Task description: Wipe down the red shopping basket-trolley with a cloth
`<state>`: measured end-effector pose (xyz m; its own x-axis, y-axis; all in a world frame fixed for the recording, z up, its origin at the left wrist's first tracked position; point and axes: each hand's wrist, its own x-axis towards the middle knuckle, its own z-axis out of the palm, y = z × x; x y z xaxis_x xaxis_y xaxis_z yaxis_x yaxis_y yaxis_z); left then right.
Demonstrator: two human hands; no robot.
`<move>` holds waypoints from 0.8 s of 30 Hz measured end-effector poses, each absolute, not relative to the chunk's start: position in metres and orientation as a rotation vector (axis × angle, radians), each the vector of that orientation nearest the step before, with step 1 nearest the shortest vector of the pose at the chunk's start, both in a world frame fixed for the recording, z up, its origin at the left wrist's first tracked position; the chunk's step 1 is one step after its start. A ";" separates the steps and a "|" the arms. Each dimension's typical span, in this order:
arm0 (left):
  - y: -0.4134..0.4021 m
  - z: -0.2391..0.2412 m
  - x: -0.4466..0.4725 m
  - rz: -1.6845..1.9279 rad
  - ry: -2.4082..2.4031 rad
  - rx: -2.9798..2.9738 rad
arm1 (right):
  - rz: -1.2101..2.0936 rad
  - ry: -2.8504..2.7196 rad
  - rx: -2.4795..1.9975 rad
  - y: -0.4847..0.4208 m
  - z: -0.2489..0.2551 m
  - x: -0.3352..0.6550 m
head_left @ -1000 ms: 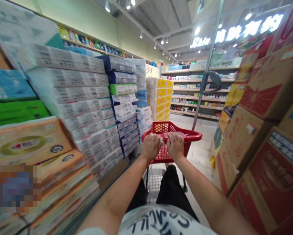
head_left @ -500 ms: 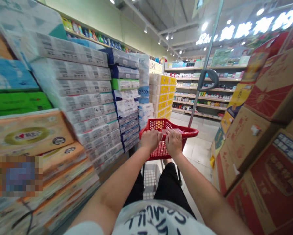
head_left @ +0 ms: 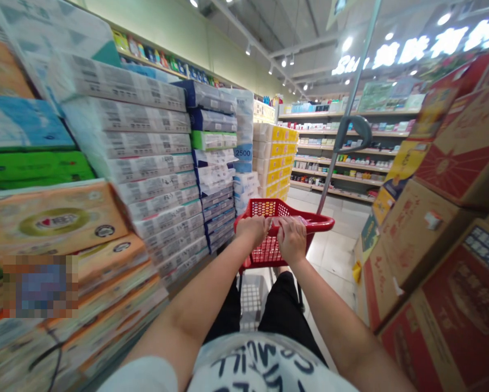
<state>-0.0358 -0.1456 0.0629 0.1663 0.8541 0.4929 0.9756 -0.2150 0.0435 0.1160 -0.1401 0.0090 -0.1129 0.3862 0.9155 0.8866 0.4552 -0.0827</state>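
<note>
A red plastic shopping cart [head_left: 268, 251] with a perforated basket stands right in front of my body. My left hand [head_left: 253, 230] is wrapped round the left part of its handle. Close beside it, my right hand [head_left: 292, 239] has its fingers curled over the same handle further right. A short strip of the pinkish handle cover shows between and past the hands. The inside of the basket is mostly hidden behind my hands and the rim.
Tall stacks of wrapped tissue packs [head_left: 154, 136] line the left side, with orange packs [head_left: 56, 212] nearest. Cardboard cartons [head_left: 423, 228] are piled on the right. Ahead stand a grey metal post [head_left: 329, 174], yellow-and-white packs [head_left: 277, 158] and stocked shelves [head_left: 350, 133]. Pale floor tiles [head_left: 334, 250] run between.
The surroundings have shifted slightly to the right in view, as if my head turned a little left. Both hands stay on the cart handle.
</note>
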 end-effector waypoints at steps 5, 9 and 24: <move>-0.154 0.049 -0.044 -0.702 -1.408 -2.182 | -0.637 -1.711 -1.100 -0.142 0.008 0.117; -0.151 0.055 -0.041 -0.710 -1.565 -2.159 | -0.653 -1.695 -1.093 -0.142 0.006 0.117; -0.147 0.056 -0.037 -0.724 -1.698 -2.104 | -0.710 -1.659 -1.096 -0.145 0.006 0.118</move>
<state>-0.0371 -0.1471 0.0562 0.1556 0.7985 0.5815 0.9725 -0.2271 0.0517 0.1176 -0.1451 0.0057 -0.1062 0.3293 0.9382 0.9063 0.4202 -0.0449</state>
